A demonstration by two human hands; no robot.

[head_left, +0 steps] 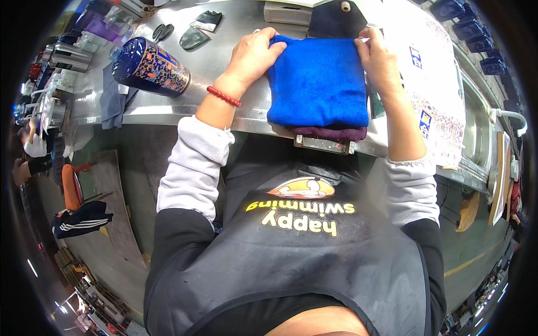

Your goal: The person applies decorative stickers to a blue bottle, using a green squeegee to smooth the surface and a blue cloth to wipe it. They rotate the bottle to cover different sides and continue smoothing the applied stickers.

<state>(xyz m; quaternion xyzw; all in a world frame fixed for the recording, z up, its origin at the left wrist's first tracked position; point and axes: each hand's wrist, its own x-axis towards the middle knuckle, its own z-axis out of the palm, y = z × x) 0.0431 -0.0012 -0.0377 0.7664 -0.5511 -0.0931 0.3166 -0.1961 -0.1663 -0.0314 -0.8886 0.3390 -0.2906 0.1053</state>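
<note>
A bright blue folded cloth (319,84), fuzzy like a towel, lies flat on top of a dark purple folded cloth (336,133) at the front edge of the metal table. My left hand (253,55) pinches the blue cloth's far left corner between thumb and fingers. At the far right corner my right hand (380,60) grips the same cloth, fingertips bent over its edge. How many layers lie beneath is hidden. A metal bracket-like part (322,144) shows below the purple cloth.
Left on the metal table (224,22) stand a dark blue patterned bottle (151,67) and a grey rag (115,98). Farther back lie black-handled scissors (162,32) and small dark fabric pieces (194,38). Printed white sheets (434,89) cover the right side, beside a metal sink (476,126).
</note>
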